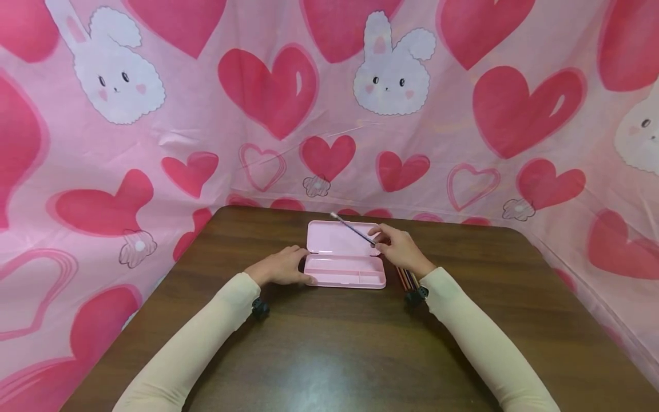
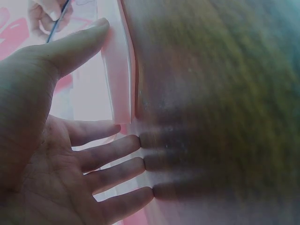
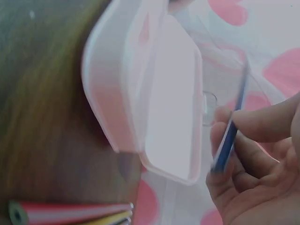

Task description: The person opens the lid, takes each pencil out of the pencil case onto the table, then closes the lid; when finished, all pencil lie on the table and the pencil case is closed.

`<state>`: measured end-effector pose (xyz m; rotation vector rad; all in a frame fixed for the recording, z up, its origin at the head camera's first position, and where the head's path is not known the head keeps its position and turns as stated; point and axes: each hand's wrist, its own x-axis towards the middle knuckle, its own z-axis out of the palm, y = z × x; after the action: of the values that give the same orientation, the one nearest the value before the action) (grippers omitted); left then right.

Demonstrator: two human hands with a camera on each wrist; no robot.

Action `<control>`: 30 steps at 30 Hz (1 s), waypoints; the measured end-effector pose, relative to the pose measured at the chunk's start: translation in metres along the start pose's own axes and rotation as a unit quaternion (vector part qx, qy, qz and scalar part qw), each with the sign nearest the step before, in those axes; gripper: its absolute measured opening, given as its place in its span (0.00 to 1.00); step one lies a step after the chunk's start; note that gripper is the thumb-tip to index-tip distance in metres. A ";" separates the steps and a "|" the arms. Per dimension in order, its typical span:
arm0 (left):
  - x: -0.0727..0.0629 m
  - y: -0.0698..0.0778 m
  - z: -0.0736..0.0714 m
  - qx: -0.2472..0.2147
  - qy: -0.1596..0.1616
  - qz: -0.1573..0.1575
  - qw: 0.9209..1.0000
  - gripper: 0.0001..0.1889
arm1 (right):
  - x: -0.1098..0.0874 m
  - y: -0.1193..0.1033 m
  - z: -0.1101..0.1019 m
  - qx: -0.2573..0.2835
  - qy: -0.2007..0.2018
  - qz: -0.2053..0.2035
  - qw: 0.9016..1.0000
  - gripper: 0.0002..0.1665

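Note:
A pink pencil case (image 1: 329, 263) lies open on the table, its lid (image 1: 324, 240) folded back away from the person. My left hand (image 1: 280, 266) is at the case's left end, thumb against the front left corner and fingers extended, as the left wrist view shows. Over the lid's right part, my right hand (image 1: 399, 246) pinches a dark blue pencil (image 3: 229, 136) between thumb and fingers. The pencil slants up to the left, with a pale tip at its far end. Divider walls split the case's tray into compartments, and no pencils show inside.
Several coloured pencils (image 1: 404, 279) lie on the brown table (image 1: 309, 343) right of the case, partly hidden under the right wrist. Behind the table hangs a pink cloth (image 1: 329, 91) with hearts and rabbits. Each wrist bears a small black camera.

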<state>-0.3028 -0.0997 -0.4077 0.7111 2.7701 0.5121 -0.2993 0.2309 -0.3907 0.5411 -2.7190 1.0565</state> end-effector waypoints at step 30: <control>-0.002 0.002 0.000 0.010 0.008 0.015 1.000 0.48 | -0.031 0.034 -0.079 -0.016 0.107 0.063 0.992 0.32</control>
<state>-0.3005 -0.0994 -0.4063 0.7575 2.7871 0.4979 -0.2816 0.3164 -0.3627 0.2368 -2.6040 1.0315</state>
